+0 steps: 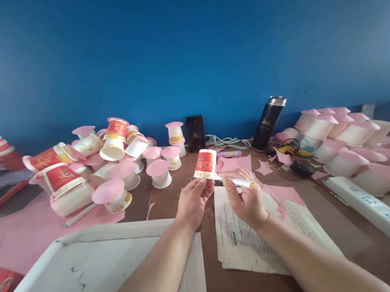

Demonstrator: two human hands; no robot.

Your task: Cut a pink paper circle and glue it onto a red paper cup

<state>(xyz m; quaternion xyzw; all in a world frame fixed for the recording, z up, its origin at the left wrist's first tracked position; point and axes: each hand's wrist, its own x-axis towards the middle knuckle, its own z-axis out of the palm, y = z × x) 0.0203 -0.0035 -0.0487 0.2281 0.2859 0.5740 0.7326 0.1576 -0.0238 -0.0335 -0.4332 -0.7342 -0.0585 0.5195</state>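
Note:
My left hand [195,203] is closed on a red and white paper cup [205,162] with a gold pattern, its wide rim facing down. In my right hand [247,201] is a white pen-shaped stick [239,181] with an orange end. Its left tip is at the cup's rim; whether it touches cannot be made out. Under my right hand lie printed sheets [250,248] and pink paper with curved cut-outs [288,193]. Beyond the cup is a purple tube [229,153].
Many cups with pink paper tops crowd the left [158,173] and right [351,162]. A phone [196,134] and black flask [268,122] lean on the wall. A power strip [378,218] lies right, a white tray [95,231] front left. A mouse [302,168] sits near cables.

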